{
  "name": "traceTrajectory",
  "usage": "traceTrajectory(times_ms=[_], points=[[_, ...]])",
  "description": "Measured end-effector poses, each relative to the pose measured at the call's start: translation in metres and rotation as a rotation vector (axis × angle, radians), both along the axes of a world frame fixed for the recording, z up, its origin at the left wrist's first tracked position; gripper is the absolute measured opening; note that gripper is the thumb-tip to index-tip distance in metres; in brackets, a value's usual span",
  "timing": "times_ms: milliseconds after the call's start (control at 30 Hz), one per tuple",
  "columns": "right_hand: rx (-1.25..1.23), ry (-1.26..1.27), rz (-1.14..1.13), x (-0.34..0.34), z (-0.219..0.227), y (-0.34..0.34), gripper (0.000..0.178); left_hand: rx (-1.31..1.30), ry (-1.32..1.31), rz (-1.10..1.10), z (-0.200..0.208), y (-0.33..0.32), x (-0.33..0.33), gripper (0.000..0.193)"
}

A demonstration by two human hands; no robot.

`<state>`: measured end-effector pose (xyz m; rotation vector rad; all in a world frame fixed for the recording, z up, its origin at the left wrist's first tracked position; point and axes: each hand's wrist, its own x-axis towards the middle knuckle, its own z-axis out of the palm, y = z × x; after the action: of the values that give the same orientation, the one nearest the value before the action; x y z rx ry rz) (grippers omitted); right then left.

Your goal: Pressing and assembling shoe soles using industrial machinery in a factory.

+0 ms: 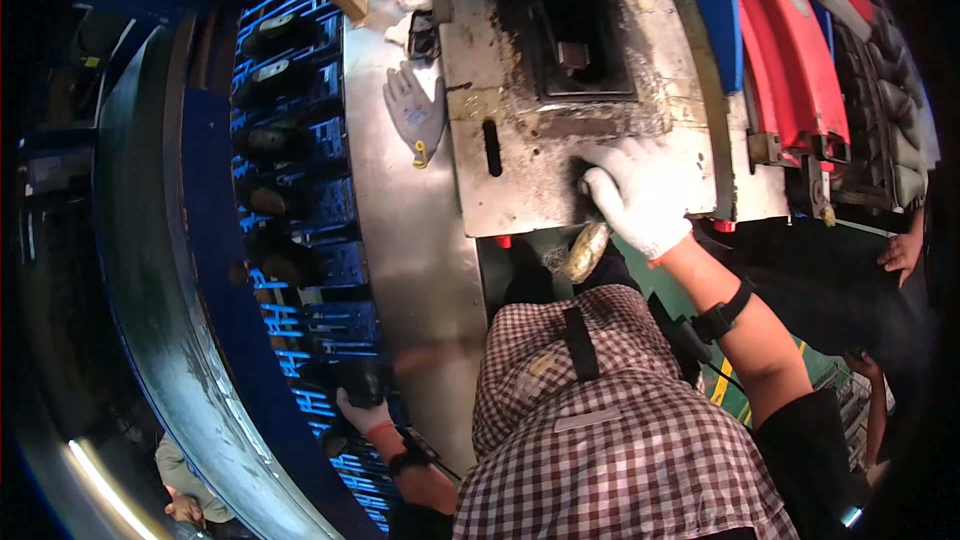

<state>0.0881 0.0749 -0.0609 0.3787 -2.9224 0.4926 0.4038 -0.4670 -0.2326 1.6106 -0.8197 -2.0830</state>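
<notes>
My right hand (640, 190), in a white glove, rests over the front of a worn pale metal machine plate (520, 198). Its thumb and fingers curl around something dark, mostly hidden by the glove. Just below the plate's edge, beside the thumb, is an oblong yellowish-tan thing (586, 251) whose kind I cannot make out. Low on the left, my left hand (368, 417) reaches to the blue wire rack (275, 325). Its fingers close on a dark rounded thing (358, 380), in shadow and partly hidden. Several dark shoe-like pieces (272, 140) with pale oval faces sit along the rack.
A grey glove (414, 110) lies on the metal tabletop (400, 240) between rack and machine. The machine's blackened recess (585, 50) holds a small metal block. Red machine parts (790, 50) stand at the right. Another person's hand (903, 255) shows at the right edge.
</notes>
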Motion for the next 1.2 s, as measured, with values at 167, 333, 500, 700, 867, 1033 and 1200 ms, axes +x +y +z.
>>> traceTrajectory(times_ms=[167,333,500,700,867,1033,1200], points=[[-0.234,0.037,0.056,0.001,0.009,0.004,0.024,0.11,0.252,-0.328,0.108,0.136,-0.084,0.058],[-0.52,-0.521,0.31,0.025,0.062,-0.033,0.076,0.238,0.625,-0.814,0.163,0.222,-0.203,0.091],[-1.07,-0.671,0.267,0.014,0.086,-0.032,0.099,0.279,0.676,-1.091,0.193,0.293,-0.301,0.086],[-0.991,-0.417,-0.138,-0.085,0.061,0.028,0.094,-0.655,0.709,-1.092,0.28,0.323,-0.336,0.077],[-0.319,-0.256,-0.344,-0.171,0.009,0.035,0.099,-1.314,0.902,-0.765,0.336,0.311,-0.347,0.063],[-0.039,-0.378,-0.289,-0.179,0.019,-0.002,0.105,-1.463,1.01,-0.816,0.396,0.329,-0.394,0.059],[0.027,-0.485,-0.311,-0.171,0.026,0.002,0.109,-2.114,1.133,-0.846,0.437,0.375,-0.469,0.05]])
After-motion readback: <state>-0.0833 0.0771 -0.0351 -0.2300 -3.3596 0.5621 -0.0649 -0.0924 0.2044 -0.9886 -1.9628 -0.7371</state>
